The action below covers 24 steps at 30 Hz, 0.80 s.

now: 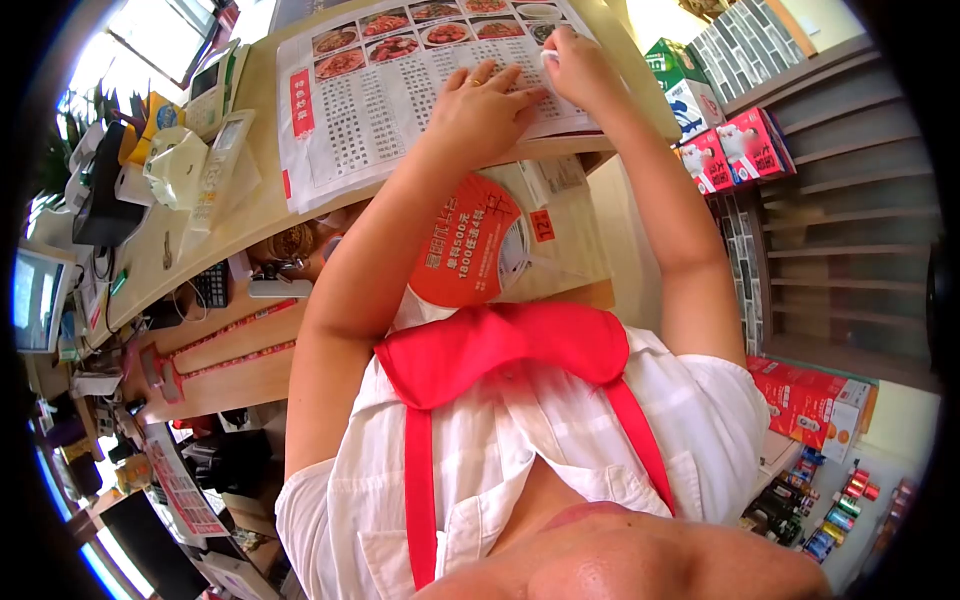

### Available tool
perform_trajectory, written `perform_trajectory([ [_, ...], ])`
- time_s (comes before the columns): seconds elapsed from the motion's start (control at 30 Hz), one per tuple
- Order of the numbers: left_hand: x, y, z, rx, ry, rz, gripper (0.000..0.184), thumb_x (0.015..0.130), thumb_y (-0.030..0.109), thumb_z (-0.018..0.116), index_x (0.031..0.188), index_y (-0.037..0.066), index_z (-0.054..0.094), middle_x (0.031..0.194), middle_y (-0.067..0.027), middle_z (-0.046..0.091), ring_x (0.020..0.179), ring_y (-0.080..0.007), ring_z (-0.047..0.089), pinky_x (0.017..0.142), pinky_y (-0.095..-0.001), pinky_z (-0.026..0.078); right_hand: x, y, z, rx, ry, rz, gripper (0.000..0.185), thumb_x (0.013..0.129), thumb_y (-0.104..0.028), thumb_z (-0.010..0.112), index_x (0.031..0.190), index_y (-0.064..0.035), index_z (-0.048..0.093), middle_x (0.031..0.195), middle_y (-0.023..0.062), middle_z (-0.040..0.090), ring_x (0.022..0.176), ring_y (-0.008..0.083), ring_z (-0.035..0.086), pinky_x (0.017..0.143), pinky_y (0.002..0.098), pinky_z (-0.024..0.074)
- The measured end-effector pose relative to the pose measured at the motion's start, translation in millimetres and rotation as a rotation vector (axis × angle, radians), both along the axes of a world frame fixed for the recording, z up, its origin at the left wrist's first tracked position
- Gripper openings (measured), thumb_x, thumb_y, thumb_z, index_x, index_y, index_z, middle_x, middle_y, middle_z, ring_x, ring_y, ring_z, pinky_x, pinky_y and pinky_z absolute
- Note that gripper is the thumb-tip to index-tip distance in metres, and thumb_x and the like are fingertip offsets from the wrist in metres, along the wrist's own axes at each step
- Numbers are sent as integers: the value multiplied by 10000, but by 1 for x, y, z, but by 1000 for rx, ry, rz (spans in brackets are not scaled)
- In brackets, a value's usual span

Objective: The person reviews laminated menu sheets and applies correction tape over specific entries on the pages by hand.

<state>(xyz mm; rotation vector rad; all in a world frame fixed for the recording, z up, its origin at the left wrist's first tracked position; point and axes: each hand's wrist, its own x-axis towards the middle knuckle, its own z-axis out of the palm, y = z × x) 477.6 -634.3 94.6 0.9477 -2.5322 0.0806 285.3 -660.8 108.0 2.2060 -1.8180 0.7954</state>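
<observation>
A laminated menu sheet with food photos along its top and rows of printed text lies on the wooden counter. My left hand rests flat on the menu, its fingers spread. Just to its right, near the menu's right edge, my right hand is closed. A small piece of something white shows at its fingers; most of it is hidden, so I cannot make out what it is.
Left on the counter are a white telephone and a card terminal. A round red fan lies below the counter's edge. Red-and-white boxes stand at right. A monitor is at far left.
</observation>
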Motion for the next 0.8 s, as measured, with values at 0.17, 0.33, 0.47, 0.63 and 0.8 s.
perform_trajectory([
  [0.17,3,-3,6,17,-21,9,352,912,338,450,1247,280,542,1355,-71,453,1289,-292,361,1064,-456,260,6,6,8,101,0,-35,165,796,-185,599,909,-75,553,859,145,629,841,327,604,740,428,482],
  [0.33,1,-1,-2,4,-2,-12,349,911,336,455,1244,285,545,1354,-70,455,1290,-285,361,1066,-450,258,0,2,-2,-19,8,28,176,777,-159,626,899,-58,549,875,147,623,848,332,601,719,414,478],
  [0.47,2,-1,-1,13,-4,6,346,913,341,454,1244,294,544,1355,-67,455,1288,-290,363,1068,-447,254,4,13,-1,19,3,-9,178,777,-152,631,905,-58,549,882,146,618,862,324,599,726,408,477],
  [0.63,2,-4,1,13,-13,-14,348,914,347,451,1248,299,538,1353,-70,457,1291,-296,359,1068,-451,253,2,10,11,206,-153,-23,178,788,-186,609,909,-62,564,890,125,636,863,312,608,756,399,485],
  [0.8,0,-2,-5,-2,17,2,342,909,348,460,1235,294,548,1346,-73,466,1287,-294,367,1064,-455,258,-2,2,-4,-24,-14,61,192,772,-194,636,906,-77,566,890,126,642,839,316,615,740,406,485],
])
